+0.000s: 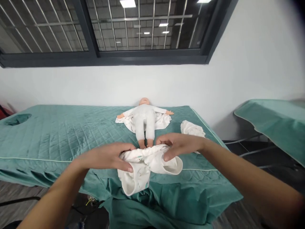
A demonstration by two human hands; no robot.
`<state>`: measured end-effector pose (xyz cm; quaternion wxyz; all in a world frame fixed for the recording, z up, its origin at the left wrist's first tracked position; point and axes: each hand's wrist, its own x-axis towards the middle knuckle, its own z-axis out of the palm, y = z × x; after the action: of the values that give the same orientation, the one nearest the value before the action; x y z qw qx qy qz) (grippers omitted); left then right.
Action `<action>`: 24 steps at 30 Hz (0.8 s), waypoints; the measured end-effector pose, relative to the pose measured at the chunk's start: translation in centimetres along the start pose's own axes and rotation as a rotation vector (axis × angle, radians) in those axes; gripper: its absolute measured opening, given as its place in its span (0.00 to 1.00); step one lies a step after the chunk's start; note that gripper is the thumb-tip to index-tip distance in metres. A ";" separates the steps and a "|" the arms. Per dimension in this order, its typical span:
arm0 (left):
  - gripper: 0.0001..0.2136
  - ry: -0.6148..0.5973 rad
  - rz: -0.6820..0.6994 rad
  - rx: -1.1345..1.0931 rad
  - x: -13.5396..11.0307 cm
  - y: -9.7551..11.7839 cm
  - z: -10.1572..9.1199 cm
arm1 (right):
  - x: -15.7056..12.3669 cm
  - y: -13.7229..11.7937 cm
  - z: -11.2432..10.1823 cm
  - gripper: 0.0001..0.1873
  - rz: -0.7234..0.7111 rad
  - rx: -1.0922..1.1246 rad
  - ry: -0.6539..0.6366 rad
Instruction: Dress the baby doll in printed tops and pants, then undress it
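A baby doll (144, 119) in a white bodysuit lies on its back on a white cloth (164, 121), arms spread, head toward the wall. In front of its feet I hold a small white pair of baby trousers (143, 167), bunched up, legs hanging down. My left hand (107, 157) grips the garment's left side, fingers closed. My right hand (177, 144) grips the right side, fingers curled over the fabric.
The doll rests on a teal quilted massage bed (59, 136) with a face hole (17, 118) at the far left. Another crumpled white garment (192, 128) lies right of the doll. A second teal bed (274, 121) stands at the right. White wall and a dark window behind.
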<state>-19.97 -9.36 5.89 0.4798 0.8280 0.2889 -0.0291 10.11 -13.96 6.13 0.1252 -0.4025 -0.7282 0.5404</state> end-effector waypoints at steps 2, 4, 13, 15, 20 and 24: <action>0.14 0.000 0.052 -0.021 -1.1 1.7 -2.0 | -0.7 -2.7 -0.7 0.19 -0.055 -0.046 -0.004; 0.12 0.100 0.094 0.013 -1.8 3.5 -3.9 | -1.1 -5.6 -1.3 0.21 -0.077 -0.131 0.036; 0.13 0.576 0.244 0.079 -4.4 11.9 -6.7 | -1.9 -15.7 -2.6 0.17 -0.240 -0.239 0.323; 0.14 0.558 0.236 0.067 -5.0 12.8 -6.4 | -2.2 -16.6 -2.5 0.15 -0.289 -0.271 0.377; 0.14 0.665 0.241 0.036 -5.8 13.0 -6.0 | -2.8 -18.1 -1.9 0.13 -0.340 -0.406 0.513; 0.16 0.767 0.318 0.021 -5.8 12.5 -6.2 | -3.3 -18.8 -2.1 0.13 -0.302 -0.483 0.549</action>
<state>-19.91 -11.61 20.78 0.3274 0.8180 0.3149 0.3530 5.13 -16.62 24.47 0.2950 -0.4381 -0.8249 0.2016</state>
